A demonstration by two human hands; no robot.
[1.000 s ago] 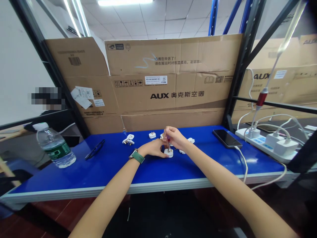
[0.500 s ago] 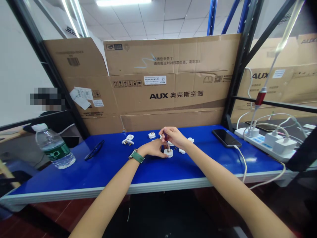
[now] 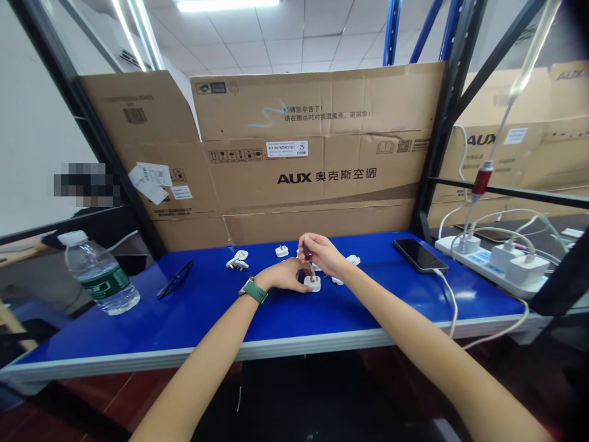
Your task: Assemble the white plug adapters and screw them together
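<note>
A white plug [image 3: 313, 285] with its metal pins up lies on the blue table. My left hand [image 3: 286, 274], with a green-strapped watch at the wrist, grips the plug's left side between its fingers. My right hand [image 3: 322, 250] is closed around the dark red handle of a screwdriver [image 3: 310, 267]. The screwdriver stands nearly upright, its tip down at the plug's face. Partly hidden behind both hands are more white plug pieces. One three-pin plug [image 3: 281, 251] sits just behind my left hand.
White plugs [image 3: 238, 259] lie to the left, more white pieces [image 3: 353, 260] to the right. A water bottle [image 3: 99, 276] and black glasses [image 3: 175, 280] are at left. A phone [image 3: 418, 255] on a cable and a loaded power strip [image 3: 488, 264] are at right. Cardboard [image 3: 322, 153] walls the back.
My right hand has turned slightly on the screwdriver handle, its fingers shifting a little. My left hand and the plug stay in place.
</note>
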